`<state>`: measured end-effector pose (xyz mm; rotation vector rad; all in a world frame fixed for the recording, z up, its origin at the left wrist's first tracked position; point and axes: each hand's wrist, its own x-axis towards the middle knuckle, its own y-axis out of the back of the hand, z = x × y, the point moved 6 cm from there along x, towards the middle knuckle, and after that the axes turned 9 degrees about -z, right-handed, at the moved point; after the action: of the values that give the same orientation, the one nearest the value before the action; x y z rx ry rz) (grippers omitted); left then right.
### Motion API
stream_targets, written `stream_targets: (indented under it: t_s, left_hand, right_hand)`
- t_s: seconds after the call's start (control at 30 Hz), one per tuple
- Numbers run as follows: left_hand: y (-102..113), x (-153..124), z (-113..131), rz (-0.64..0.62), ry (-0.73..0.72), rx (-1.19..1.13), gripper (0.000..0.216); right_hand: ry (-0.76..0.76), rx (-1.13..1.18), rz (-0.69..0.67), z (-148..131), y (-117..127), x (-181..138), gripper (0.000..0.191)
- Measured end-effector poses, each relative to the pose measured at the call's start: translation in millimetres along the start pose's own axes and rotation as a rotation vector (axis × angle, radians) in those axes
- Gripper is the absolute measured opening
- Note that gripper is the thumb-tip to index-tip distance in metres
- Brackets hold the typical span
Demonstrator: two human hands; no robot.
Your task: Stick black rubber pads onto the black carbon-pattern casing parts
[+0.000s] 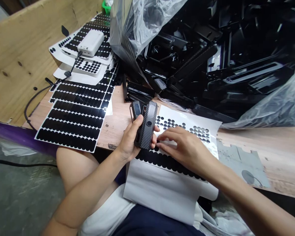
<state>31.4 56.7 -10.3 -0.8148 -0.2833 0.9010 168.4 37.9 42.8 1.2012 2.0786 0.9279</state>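
My left hand [131, 139] is wrapped round a black carbon-pattern plastic part [145, 126], holding it upright above the table edge. Right beside it, my right hand [184, 149] rests on a white sticker sheet [172, 183] with rows of black oval stickers; its fingertips are pressed together at a sticker close to the part, and what they pinch is too small to name. The sheet hangs over the table edge onto my lap.
Several more sheets of black stickers [76, 114] lie at the left, with a white power bank [90, 43] and its cable on top. A clear plastic bag of black plastic parts [211, 55] fills the back. A wooden board [22, 49] walls the left side.
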Motion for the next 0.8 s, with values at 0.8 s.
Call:
stream_targets:
  t_s: [0.8]
  left_hand:
    - [-3,-1,-5,-0.063,0.037,0.066,0.05]
  right_hand:
    - [-0.173,0.893,0.091,1,40,23,0.035]
